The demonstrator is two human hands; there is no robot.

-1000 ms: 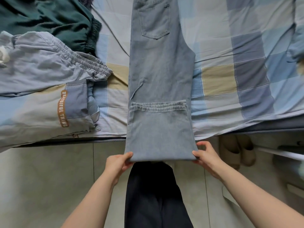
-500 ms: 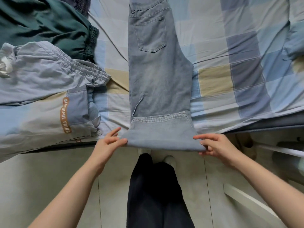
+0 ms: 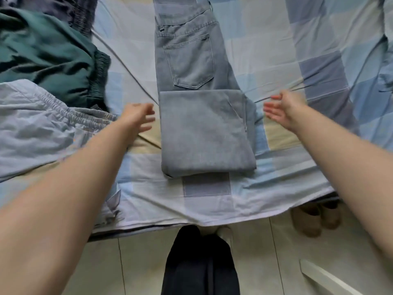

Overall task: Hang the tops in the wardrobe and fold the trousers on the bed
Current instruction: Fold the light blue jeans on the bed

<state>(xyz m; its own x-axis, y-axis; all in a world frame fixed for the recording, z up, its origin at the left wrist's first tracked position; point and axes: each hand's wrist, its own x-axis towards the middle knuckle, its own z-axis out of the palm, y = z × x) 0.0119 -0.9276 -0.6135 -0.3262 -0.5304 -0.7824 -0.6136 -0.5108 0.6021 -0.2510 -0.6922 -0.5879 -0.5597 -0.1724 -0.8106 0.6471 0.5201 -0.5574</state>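
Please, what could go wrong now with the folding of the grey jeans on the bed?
1. Neither the left hand nor the right hand appears to touch the grey jeans, so the folded leg part may spring open.
2. The fold looks slightly skewed at its near edge, so the next fold may come out crooked.
3. The light blue trousers lie close to the left forearm, which may disturb them.

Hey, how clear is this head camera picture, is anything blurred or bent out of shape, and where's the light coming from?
Head view: the left hand and right hand are smeared by motion blur, while the folded jeans stay fairly sharp; wide-angle distortion swells both forearms at the lower corners and bows the bed edge; lighting is soft and even, with no glare and only faint shadows under the jeans, so its direction cannot be told.
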